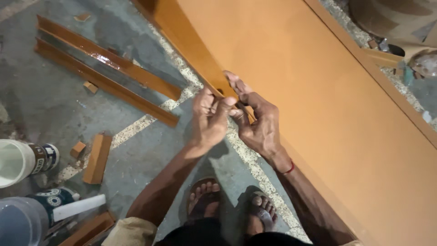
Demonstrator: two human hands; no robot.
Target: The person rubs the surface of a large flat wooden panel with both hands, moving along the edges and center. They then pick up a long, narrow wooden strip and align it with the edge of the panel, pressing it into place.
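A large orange-brown wooden door panel (327,91) lies flat, filling the right side of the head view. Both my hands meet at its near edge (191,41). My left hand (208,119) pinches the edge with thumb and fingers closed on it. My right hand (258,122) also grips the edge, fingers curled over it, with a red thread around the wrist. Something small and dark sits between the fingertips; I cannot tell what it is. My sandalled feet (230,205) stand on the floor below.
Two long glossy brown wooden strips (107,73) lie on the grey concrete floor at left, with a short wooden block (97,158) and small offcuts nearby. White and patterned cans (27,159) stand at the lower left. More clutter sits at the top right.
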